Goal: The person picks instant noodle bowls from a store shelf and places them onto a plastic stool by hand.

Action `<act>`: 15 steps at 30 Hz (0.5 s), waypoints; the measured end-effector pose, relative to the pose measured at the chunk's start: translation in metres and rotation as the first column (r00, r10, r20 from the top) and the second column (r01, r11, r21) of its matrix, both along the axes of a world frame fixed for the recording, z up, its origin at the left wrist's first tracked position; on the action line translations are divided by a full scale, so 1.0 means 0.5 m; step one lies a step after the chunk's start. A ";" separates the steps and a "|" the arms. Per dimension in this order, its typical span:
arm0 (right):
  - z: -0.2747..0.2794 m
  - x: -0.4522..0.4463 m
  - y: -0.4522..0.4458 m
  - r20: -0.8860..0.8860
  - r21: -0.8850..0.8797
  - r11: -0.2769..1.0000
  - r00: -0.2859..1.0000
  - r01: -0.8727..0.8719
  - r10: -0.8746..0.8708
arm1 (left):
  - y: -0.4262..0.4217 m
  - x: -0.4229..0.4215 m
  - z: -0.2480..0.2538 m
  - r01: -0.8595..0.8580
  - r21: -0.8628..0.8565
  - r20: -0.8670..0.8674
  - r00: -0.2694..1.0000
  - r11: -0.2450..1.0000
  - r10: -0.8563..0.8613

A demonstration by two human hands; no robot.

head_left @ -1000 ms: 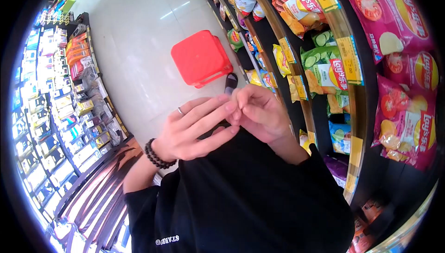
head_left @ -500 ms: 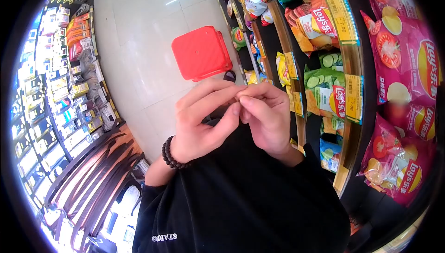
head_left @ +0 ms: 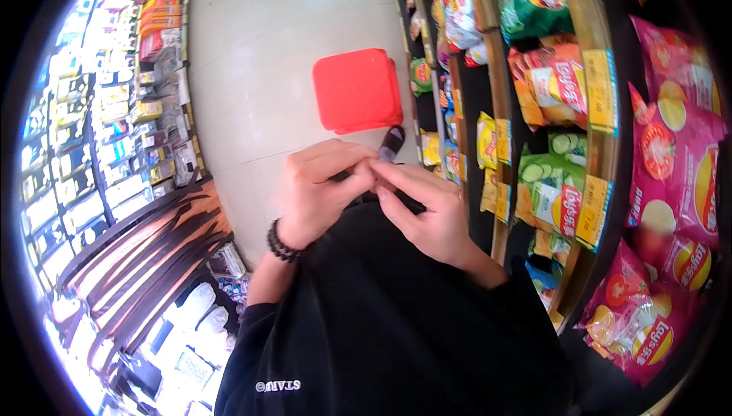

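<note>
My left hand [head_left: 320, 191], with a dark beaded bracelet [head_left: 282, 242] at its wrist, is up in front of my body. Its thumb and fingers are drawn together in a pinch. Opposite it, my right hand [head_left: 435, 214] has its fingers bent and its fingertips meeting those of the left. Whatever lies between the fingertips is too small or hidden to make out. Both hands are above my black shirt [head_left: 404, 324], apart from the shelves. Beyond them a red plastic stool [head_left: 354, 89] stands on the floor.
To the right, shelves hold a green cucumber chip bag [head_left: 545, 187], a red chip bag [head_left: 553, 84] and pink chip bags [head_left: 671, 157], with yellow price tags [head_left: 598, 92] along the edges. Brightly lit racks of small packages [head_left: 122, 134] line the left. A dark shoe [head_left: 393, 140] shows near the stool.
The view has shifted, so the stool and shelves appear lower and further right. My right fingers have straightened somewhat, with the thumb lower; both hands still meet at the fingertips.
</note>
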State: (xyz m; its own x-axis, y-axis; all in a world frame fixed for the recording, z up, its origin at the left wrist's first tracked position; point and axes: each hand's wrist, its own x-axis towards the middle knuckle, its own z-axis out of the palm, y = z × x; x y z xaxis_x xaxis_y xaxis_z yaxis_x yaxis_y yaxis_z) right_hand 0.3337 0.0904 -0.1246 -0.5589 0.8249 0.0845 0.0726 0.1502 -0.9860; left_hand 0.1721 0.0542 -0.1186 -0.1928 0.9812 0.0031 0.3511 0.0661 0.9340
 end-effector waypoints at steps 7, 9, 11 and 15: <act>-0.012 -0.052 -0.033 -0.198 -0.276 0.959 0.980 -0.058 0.002 | -0.041 -0.060 -0.017 -0.090 0.087 0.158 0.985 0.992 0.075; -0.011 -0.079 -0.042 -0.232 -0.251 0.967 0.973 -0.044 -0.016 | -0.059 -0.086 -0.022 -0.089 0.132 0.227 0.972 0.987 0.058; -0.010 -0.096 -0.058 -0.181 -0.325 0.946 0.982 -0.007 -0.055 | -0.080 -0.110 -0.017 -0.089 0.159 0.264 0.963 0.983 0.045; 0.002 -0.158 -0.102 -0.131 -0.342 0.939 0.988 0.035 -0.085 | -0.131 -0.162 -0.047 -0.051 0.142 0.263 0.965 0.988 0.012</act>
State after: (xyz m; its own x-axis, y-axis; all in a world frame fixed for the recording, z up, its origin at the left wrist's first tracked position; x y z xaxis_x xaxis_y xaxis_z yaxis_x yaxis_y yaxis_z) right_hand 0.2548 0.0393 -0.1237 -0.5101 0.8502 -0.1302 -0.0726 -0.1933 -0.9784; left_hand 0.0909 -0.0114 -0.1420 -0.2372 0.9671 0.0918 0.0937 -0.0713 0.9930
